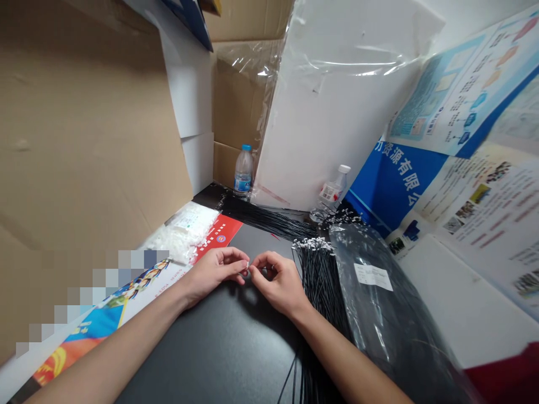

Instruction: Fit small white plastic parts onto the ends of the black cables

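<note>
Above the dark table (202, 348), my left hand (221, 272) pinches a small white connector (247, 266) between thumb and fingertips. My right hand (278, 280) meets it there, thumb and forefinger closed at the connector's other side; whatever thin thing they hold is too small to make out. Right beside my right wrist lies a thick bundle of black wires (318, 286) with white connectors on their far ends. To the left, a clear bag of small white parts (183, 233) rests near my left hand.
At the back lie more black wires (269, 219), with a blue-capped bottle (243, 174) and a white-capped bottle (334, 188) behind. A plastic bag (379, 314) with a white label covers the right side. Cardboard (84, 140) walls the left; posters (475, 168) line the right.
</note>
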The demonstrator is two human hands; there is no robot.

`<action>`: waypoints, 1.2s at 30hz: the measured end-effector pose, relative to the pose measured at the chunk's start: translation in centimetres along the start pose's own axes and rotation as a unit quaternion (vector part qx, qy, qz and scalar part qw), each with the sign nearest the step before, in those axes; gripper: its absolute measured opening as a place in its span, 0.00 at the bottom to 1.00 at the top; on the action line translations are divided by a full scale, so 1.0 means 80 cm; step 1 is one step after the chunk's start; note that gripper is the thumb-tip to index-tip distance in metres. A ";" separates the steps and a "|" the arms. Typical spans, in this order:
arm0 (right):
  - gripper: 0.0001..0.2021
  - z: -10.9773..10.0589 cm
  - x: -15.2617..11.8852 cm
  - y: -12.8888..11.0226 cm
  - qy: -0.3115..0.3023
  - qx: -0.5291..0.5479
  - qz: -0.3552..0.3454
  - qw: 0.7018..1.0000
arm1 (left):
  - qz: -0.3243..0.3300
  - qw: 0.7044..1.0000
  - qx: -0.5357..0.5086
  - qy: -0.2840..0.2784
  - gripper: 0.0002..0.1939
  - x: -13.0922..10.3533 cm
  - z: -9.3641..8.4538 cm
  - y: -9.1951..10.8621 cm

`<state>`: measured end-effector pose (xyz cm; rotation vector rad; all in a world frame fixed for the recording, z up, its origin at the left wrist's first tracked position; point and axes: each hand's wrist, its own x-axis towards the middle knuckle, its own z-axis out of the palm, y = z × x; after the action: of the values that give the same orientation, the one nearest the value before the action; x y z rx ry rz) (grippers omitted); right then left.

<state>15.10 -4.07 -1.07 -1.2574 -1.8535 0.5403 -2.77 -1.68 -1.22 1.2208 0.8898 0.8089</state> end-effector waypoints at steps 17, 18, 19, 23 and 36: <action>0.07 -0.001 0.000 -0.002 -0.025 0.044 0.016 0.999 | 0.011 0.999 -0.027 -0.027 0.16 0.002 -0.003 -0.005; 0.07 -0.001 0.000 -0.002 -0.026 0.043 0.015 0.999 | 0.011 0.999 -0.028 -0.027 0.16 0.002 -0.003 -0.005; 0.07 -0.001 0.000 -0.003 -0.026 0.044 0.015 0.999 | 0.010 0.999 -0.030 -0.027 0.16 0.002 -0.003 -0.005; 0.07 -0.002 0.000 -0.004 -0.027 0.044 0.014 0.999 | 0.007 0.999 -0.037 -0.027 0.16 0.002 -0.003 -0.003; 0.07 -0.001 0.002 0.000 -0.029 0.029 0.001 0.999 | -0.005 0.999 -0.031 -0.026 0.16 0.001 0.001 0.002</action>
<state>15.17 -3.96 -0.96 -1.2171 -1.8726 0.6327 -2.68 -1.59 -1.05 1.1776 0.8219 0.7875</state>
